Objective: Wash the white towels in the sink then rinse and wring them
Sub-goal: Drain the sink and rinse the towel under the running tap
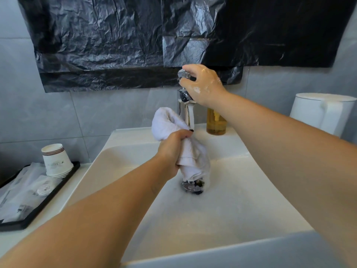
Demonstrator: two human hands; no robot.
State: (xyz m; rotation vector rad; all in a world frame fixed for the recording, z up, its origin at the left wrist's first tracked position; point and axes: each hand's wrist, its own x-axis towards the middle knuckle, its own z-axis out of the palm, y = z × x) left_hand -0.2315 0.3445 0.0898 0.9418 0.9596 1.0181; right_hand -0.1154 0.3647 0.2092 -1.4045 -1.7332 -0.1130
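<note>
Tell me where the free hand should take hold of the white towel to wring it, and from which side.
Judging by its pose, take the bunched upper end of the white towel, coming from the right. The left hand grips its middle, leaving that fat roll free above the fist, while the lower tail hangs close over the drain. The right hand is now at the faucet handle.

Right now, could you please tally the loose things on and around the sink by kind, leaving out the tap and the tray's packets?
White towel, gripped by the left hand: 1
Soap bottle, amber: 1
Stack of paper cups: 1
Black tray: 1
White kettle: 1
Total: 5
</note>
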